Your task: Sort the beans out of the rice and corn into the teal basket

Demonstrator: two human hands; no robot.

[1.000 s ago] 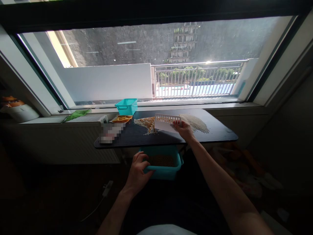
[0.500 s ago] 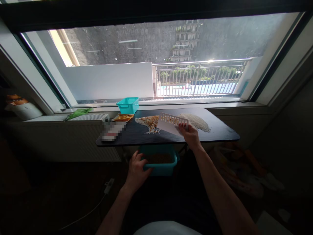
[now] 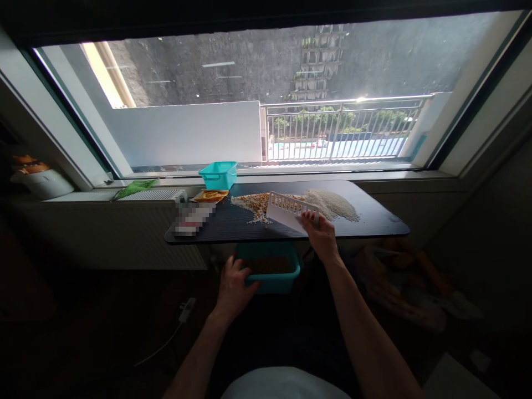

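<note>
My right hand (image 3: 321, 235) is closed on the near right end of a white flat plate with a row of slots (image 3: 286, 213), held tilted over the dark tabletop (image 3: 369, 221). Left of and behind the plate lies a spread of white grains mixed with orange-yellow kernels (image 3: 251, 204). A heap of white grains (image 3: 332, 205) lies to its right. Below the table's front edge, my left hand (image 3: 235, 282) grips the left side of a teal basin (image 3: 272, 284), its fingers over the rim. Dark brownish contents show inside the basin, too dim to name.
A smaller teal basket (image 3: 219, 175) stands behind the table by the window. On the table's left lie an orange-brown packet (image 3: 210, 196) and a blurred-out flat object (image 3: 194, 219). A green cloth (image 3: 136, 188) rests on the radiator (image 3: 160, 198). Plastic bags (image 3: 399, 288) sit at lower right.
The slotted plate has tipped and shifted slightly over the grains in my right hand. My left hand stays at the basin. The whole view has moved a little.
</note>
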